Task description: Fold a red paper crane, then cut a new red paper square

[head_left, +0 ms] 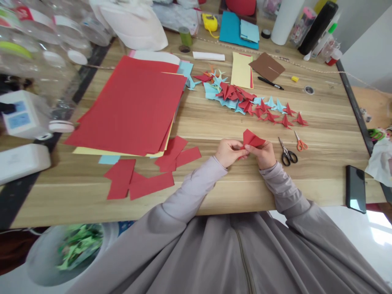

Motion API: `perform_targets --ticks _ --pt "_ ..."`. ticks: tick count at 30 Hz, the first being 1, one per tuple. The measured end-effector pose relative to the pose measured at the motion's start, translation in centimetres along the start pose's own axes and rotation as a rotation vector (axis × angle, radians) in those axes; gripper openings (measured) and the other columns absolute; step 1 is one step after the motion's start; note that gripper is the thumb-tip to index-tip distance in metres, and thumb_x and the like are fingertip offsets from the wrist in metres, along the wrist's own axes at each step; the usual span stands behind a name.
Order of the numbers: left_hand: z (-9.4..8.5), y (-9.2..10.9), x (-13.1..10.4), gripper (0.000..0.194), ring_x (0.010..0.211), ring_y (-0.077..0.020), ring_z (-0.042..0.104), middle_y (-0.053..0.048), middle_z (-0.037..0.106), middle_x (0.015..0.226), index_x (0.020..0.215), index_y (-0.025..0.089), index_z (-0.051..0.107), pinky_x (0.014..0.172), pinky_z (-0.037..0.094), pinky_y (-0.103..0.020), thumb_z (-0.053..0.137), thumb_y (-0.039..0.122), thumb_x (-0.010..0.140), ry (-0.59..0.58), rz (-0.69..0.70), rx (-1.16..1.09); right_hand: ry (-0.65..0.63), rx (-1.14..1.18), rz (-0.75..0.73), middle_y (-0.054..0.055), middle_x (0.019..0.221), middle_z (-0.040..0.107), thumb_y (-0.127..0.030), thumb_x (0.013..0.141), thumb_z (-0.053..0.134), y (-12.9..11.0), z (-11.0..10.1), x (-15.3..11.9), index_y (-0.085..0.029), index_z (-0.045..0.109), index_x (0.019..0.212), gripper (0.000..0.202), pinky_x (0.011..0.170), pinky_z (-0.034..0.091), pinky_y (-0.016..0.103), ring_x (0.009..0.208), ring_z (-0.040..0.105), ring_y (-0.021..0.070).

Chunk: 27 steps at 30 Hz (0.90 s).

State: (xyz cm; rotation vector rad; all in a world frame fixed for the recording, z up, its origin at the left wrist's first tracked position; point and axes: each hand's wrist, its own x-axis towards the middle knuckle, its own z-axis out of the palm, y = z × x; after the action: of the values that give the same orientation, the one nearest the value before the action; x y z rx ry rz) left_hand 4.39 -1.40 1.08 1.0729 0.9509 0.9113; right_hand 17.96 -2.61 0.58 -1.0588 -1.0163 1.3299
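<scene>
A partly folded piece of red paper (251,137) is held between my two hands above the wooden table. My left hand (229,152) pinches its lower left part with thumb and fingers. On the other side, my right hand (263,155) grips it with the thumb pressed on top. Beyond the hands lie several small folded red paper cranes (270,117) and light blue ones (271,103). Black-handled scissors (287,154) and smaller orange-handled scissors (301,143) rest to the right of my right hand.
A stack of large red sheets (131,106) covers the left of the table (211,200), with loose red rectangles (151,184) in front. A phone (355,188) lies near the right front edge. Plastic bottles (39,24) crowd the far left. A bin (39,257) stands below.
</scene>
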Motion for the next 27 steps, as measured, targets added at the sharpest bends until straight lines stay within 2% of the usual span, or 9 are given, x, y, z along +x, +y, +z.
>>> perform_targets --ticks 8,15,20,27 --pt "0.0 0.2 -0.2 0.026 0.042 -0.0115 0.057 -0.004 0.064 0.049 0.054 0.013 0.063 0.042 0.042 -0.021 0.08 0.032 0.051 0.017 0.012 0.006 0.044 0.044 -0.027 -0.002 0.062 0.068 -0.029 0.06 0.079 0.4 0.1 0.1 -0.02 0.071 0.065 0.013 0.054 0.051 0.025 0.053 0.06 0.0118" --pt "0.5 0.2 -0.6 0.027 0.038 -0.0087 0.051 -0.003 0.062 0.047 0.052 0.012 0.061 0.039 0.038 -0.021 0.08 0.032 0.051 0.047 -0.012 0.034 -0.005 -0.076 -0.004 -0.002 0.051 0.062 -0.034 0.06 0.079 -0.4 0.6 -0.3 -0.017 0.065 0.058 0.022 0.044 0.046 0.023 0.043 0.055 0.0105" --pt "0.9 0.4 -0.8 0.031 0.037 -0.0071 0.048 -0.002 0.06 0.046 0.049 0.013 0.06 0.039 0.037 -0.021 0.082 0.035 0.05 0.036 0.02 0.059 0.067 -0.092 0.004 -0.002 0.05 0.061 -0.042 0.064 0.074 -0.3 1.0 -0.5 -0.017 0.062 0.055 0.029 0.04 0.043 0.023 0.041 0.052 0.0097" --pt "1.1 -0.1 -0.7 0.03 0.044 -0.0106 0.056 -0.002 0.063 0.049 0.051 0.013 0.059 0.046 0.044 -0.023 0.081 0.033 0.051 0.031 0.007 0.064 0.221 -0.001 0.022 -0.004 0.047 0.055 -0.045 0.06 0.075 0.5 0.8 0.0 -0.018 0.056 0.051 0.035 0.042 0.042 0.023 0.043 0.048 0.0088"
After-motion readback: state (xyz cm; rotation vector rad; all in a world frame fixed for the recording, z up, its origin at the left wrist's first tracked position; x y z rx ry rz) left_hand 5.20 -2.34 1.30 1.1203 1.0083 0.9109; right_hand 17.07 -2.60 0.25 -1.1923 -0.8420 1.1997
